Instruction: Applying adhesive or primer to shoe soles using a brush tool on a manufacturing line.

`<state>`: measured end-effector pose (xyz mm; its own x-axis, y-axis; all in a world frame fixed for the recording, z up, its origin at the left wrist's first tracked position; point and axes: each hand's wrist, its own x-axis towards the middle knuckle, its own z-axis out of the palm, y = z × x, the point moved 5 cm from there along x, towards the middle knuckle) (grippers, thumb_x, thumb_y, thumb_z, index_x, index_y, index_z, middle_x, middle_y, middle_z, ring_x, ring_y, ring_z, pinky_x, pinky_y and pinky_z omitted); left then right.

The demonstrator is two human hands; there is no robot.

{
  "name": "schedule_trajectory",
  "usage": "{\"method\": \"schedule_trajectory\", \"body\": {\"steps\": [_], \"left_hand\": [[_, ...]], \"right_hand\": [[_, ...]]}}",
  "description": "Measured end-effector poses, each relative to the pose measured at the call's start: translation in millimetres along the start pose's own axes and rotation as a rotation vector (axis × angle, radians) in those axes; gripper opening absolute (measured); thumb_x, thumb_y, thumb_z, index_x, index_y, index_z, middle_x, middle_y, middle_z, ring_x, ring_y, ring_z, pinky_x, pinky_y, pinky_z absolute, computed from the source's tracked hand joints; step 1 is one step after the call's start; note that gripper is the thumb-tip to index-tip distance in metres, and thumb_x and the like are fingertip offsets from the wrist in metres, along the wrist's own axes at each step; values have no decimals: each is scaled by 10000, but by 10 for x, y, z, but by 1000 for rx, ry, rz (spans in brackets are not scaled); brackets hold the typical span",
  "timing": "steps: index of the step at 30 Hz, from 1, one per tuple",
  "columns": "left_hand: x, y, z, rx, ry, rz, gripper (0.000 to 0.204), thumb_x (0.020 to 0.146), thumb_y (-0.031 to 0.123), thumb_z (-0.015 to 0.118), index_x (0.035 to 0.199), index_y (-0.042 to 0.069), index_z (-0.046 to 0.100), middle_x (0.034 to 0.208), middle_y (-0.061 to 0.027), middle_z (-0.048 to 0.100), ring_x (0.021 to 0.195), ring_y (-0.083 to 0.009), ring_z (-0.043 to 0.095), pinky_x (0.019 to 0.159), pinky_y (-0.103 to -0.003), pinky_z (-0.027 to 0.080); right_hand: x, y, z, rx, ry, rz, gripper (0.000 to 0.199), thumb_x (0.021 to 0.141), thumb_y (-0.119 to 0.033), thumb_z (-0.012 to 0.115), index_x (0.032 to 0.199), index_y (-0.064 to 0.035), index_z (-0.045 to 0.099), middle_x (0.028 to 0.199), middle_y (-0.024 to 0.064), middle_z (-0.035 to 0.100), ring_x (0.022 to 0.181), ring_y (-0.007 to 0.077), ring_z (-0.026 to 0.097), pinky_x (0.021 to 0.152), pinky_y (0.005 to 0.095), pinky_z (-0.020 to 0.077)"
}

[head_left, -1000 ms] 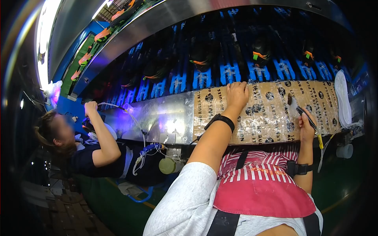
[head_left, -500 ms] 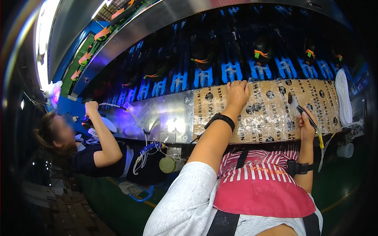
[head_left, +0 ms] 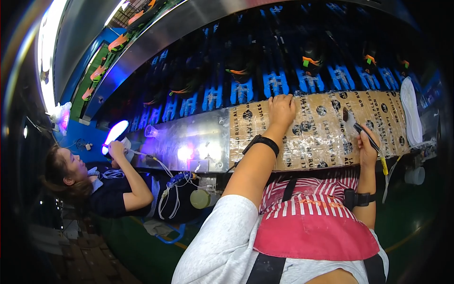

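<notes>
My left hand point(head_left: 282, 112) lies palm down on the far edge of a board covered with printed cardboard point(head_left: 307, 142), its fingers stretched out and holding nothing. At the right, my right hand point(head_left: 367, 147) is closed round the black handle of a brush point(head_left: 373, 140). The dark bristle tip points away from me, over the cardboard. A thin tube with a yellow piece point(head_left: 384, 165) hangs from the handle's near end. White shoe soles point(head_left: 411, 113) lie at the cardboard's right end, beyond my right hand.
Dark shoes with orange and green tabs point(head_left: 310, 61) sit in a row behind blue clamps point(head_left: 275, 84) past the board. At the left, a co-worker point(head_left: 127, 184) holds a glowing white sole point(head_left: 114, 135) beside a metal bench point(head_left: 203, 132). A pale round container point(head_left: 200, 199) hangs below it.
The co-worker's raised hand has come down and the white sole has tilted up into the light. My hands keep nearly the same place on the board; the view has shifted slightly.
</notes>
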<state>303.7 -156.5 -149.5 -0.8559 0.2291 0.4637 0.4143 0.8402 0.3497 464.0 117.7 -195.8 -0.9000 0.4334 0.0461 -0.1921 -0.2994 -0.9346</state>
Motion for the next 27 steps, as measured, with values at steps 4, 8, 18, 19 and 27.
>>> {"method": "schedule_trajectory", "body": {"steps": [4,8,18,19,27], "left_hand": [[-3,8,-6,9,-8,1,248,808,212,523,958,55,643,947,-108,612,966,-264,529,947,-462,310],[-4,11,-11,7,13,7,239,806,204,526,945,51,645,940,-106,613,957,-262,532,942,-458,314],[8,10,-15,10,-36,0,259,825,220,509,975,55,639,953,-114,614,964,-283,531,942,-446,314],[10,11,-17,11,-35,0,259,824,219,508,974,54,640,953,-113,614,963,-283,531,943,-445,313],[8,-5,0,18,-25,11,257,818,215,513,972,54,643,958,-116,618,959,-278,538,930,-438,319]], "right_hand": [[-4,-22,24,15,6,-4,309,837,-118,592,1102,39,568,724,27,585,577,41,471,515,155,352],[-9,-39,33,-5,8,-2,313,834,-123,596,1103,36,570,719,25,584,576,40,470,514,154,351],[-8,-64,52,-33,-3,-16,309,836,-126,598,1101,30,573,717,23,585,573,39,470,511,151,350],[-8,-64,52,-41,-5,-19,307,836,-125,597,1100,31,573,719,24,585,573,39,470,511,151,350],[-10,-63,63,-28,-6,-8,309,832,-124,604,1095,34,573,716,26,579,571,42,472,509,153,351]]}}
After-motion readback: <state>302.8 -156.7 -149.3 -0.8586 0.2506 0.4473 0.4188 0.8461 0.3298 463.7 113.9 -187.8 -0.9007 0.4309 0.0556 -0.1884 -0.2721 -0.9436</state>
